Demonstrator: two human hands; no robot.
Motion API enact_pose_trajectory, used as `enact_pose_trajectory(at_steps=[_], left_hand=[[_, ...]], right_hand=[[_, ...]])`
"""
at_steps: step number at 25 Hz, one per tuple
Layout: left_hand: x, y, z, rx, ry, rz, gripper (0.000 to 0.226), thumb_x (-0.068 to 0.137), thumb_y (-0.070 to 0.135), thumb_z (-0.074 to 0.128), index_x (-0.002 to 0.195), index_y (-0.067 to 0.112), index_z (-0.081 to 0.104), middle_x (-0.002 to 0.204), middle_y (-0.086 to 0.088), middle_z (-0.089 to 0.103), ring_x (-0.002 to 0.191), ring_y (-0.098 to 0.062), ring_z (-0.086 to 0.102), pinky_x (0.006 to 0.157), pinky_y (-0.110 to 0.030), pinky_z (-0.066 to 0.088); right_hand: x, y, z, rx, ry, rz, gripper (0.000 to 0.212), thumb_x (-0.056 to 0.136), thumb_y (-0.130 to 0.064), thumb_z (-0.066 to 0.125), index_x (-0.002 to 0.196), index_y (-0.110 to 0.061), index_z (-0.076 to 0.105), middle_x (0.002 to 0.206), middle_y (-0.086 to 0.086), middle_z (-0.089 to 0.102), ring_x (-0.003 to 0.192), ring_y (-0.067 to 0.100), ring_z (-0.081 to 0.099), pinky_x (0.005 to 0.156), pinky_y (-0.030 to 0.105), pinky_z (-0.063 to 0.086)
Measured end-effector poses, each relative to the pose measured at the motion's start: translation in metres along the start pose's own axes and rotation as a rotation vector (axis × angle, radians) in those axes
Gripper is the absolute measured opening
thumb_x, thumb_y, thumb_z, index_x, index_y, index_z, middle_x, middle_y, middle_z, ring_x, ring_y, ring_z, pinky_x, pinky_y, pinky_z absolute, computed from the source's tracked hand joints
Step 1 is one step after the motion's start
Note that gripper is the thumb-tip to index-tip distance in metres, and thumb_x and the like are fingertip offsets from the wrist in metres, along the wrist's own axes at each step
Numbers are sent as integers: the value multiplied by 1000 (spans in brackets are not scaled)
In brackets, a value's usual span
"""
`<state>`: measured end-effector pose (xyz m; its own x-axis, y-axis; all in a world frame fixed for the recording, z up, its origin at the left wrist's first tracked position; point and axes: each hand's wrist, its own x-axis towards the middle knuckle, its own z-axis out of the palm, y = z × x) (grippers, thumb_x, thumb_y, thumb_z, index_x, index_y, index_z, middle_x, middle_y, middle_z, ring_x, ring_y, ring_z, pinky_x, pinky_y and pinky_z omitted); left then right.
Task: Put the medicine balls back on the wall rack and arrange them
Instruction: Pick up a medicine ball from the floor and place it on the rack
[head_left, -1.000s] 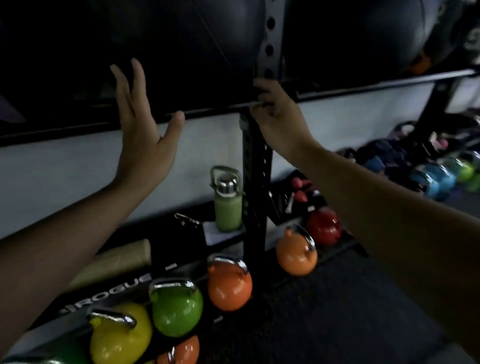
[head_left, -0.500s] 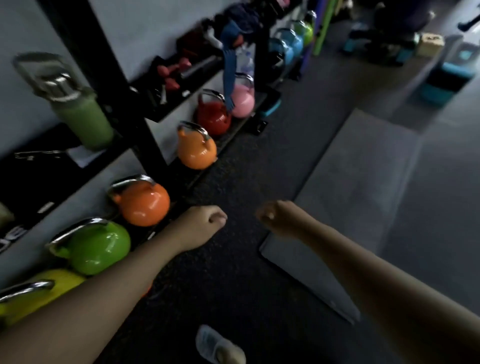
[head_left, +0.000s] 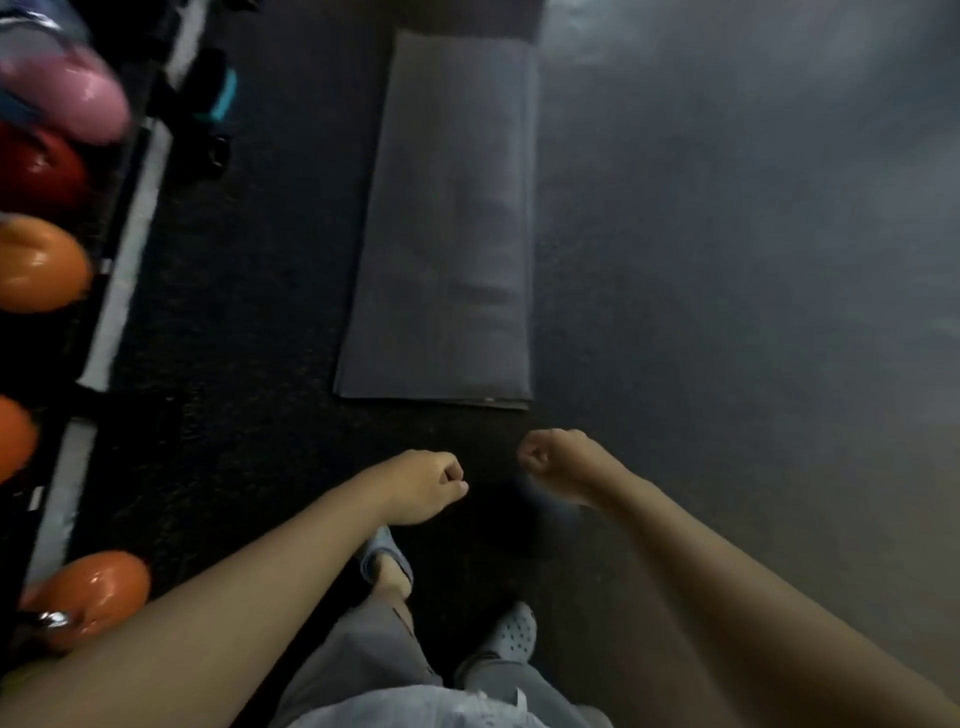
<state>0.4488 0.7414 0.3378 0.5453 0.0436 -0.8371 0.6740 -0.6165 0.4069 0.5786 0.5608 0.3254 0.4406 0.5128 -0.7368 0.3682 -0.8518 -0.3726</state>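
Both grips, my left hand (head_left: 426, 486) and right hand (head_left: 558, 462), are curled into empty fists at lower centre; no medicine ball shows, and I'd expect heavy, needing 2 palms underneath.

Open floor (head_left: 727, 260) ahead; kettlebells (head_left: 41, 262) crowd left

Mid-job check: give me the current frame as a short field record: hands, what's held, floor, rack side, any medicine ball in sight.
left hand: loosely closed fist, holding nothing
right hand: loosely closed fist, holding nothing
view: pointing down at the floor and the person's feet
grey mat: flat on the dark floor, ahead of the hands
kettlebells: pink, red, orange, in a row at the left edge, blurred
medicine ball: none in view
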Motion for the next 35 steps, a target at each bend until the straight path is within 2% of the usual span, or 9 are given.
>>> enact_pose_trajectory(at_steps=[7, 12, 17, 22, 26, 28, 30, 33, 35], left_hand=[[60, 46, 64, -11, -80, -11, 34, 106, 45, 51, 135, 30, 61, 118, 9, 62, 100, -8, 61, 82, -28, 50], [112, 15, 100, -144, -127, -124, 34, 109, 38, 49, 135, 21, 63, 131, -4, 66, 118, -21, 63, 105, -43, 53], [197, -36, 158, -235, -128, -362, 35, 111, 34, 44, 135, 18, 62, 133, -13, 65, 117, -28, 63, 103, -45, 52], [311, -88, 224, -358, -63, -484, 30, 109, 34, 50, 123, 15, 68, 123, -10, 68, 109, -26, 62, 94, -41, 50], [429, -108, 271, -647, 73, -602, 38, 107, 46, 50, 132, 20, 62, 132, -8, 65, 114, -27, 62, 99, -46, 52], [470, -111, 280, -893, 148, -659, 55, 105, 58, 44, 147, 23, 52, 144, -7, 59, 121, -30, 59, 100, -53, 53], [513, -115, 295, -1124, 171, -707, 70, 100, 71, 40, 155, 27, 46, 152, -7, 55, 128, -34, 57, 102, -59, 50], [546, -119, 316, -1396, 106, -746, 89, 86, 86, 46, 153, 27, 53, 147, -11, 61, 130, -36, 59, 108, -58, 46], [554, -119, 318, -1530, 95, -723, 76, 83, 83, 53, 134, 28, 67, 127, -8, 69, 113, -32, 65, 89, -49, 52]], right_hand=[[19, 81, 24, 184, -32, 112, 30, 109, -35, 47, 130, -24, 64, 98, -5, 62, 84, 12, 61, 68, 30, 46], [71, 132, 62, 361, -58, 226, 25, 108, -33, 50, 119, -22, 69, 107, 7, 72, 95, 24, 68, 82, 38, 55], [143, 205, 125, 629, -119, 488, 17, 107, -22, 53, 106, -17, 69, 96, 11, 71, 70, 19, 68, 51, 25, 53], [232, 277, 188, 679, -188, 613, 25, 106, -20, 49, 120, -11, 68, 106, 21, 76, 80, 28, 73, 69, 37, 58], [313, 337, 246, 677, -122, 769, 37, 106, -29, 46, 135, -8, 58, 126, 27, 69, 94, 37, 71, 69, 40, 56], [341, 356, 264, 840, -84, 857, 53, 108, -40, 44, 153, -11, 46, 140, 22, 60, 106, 40, 68, 75, 45, 57], [374, 373, 286, 1020, -102, 911, 65, 105, -57, 44, 157, -18, 45, 142, 15, 58, 100, 34, 64, 80, 49, 55], [407, 382, 311, 1288, -193, 905, 64, 96, -72, 46, 134, -24, 67, 127, 9, 69, 96, 31, 65, 72, 46, 51], [415, 381, 316, 1406, -209, 895, 60, 93, -73, 49, 118, -25, 74, 117, 9, 75, 102, 33, 69, 73, 45, 52]])
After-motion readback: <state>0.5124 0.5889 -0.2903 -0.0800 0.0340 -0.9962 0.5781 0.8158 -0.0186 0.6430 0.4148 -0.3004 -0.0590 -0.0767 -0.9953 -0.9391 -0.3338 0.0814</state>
